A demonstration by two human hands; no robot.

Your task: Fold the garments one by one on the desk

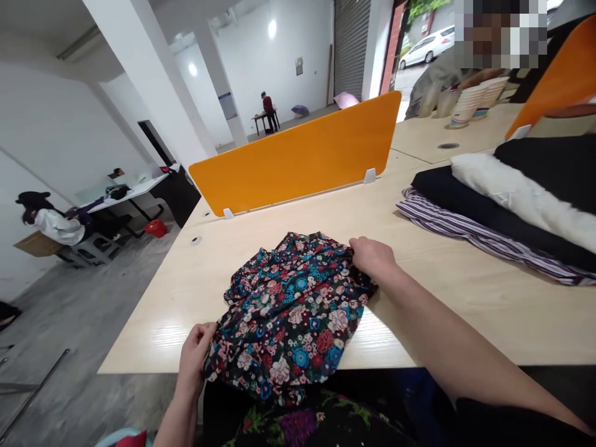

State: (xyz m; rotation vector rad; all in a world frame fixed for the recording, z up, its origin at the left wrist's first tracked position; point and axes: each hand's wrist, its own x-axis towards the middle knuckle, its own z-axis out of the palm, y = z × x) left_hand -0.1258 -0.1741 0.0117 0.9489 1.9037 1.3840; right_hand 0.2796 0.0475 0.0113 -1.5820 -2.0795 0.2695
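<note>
A dark floral garment (293,310) with red, blue and white flowers lies crumpled on the light wooden table (465,292), its near part hanging over the front edge. My left hand (195,357) grips the garment's near left corner at the table edge. My right hand (372,257) pinches the cloth at its far right corner.
An orange divider (298,155) stands across the table behind the garment. A stack of folded clothes (507,205), striped, black and white, lies at the right. Stacked cups (475,102) and a person sit beyond. Other people work at tables far left and in the background.
</note>
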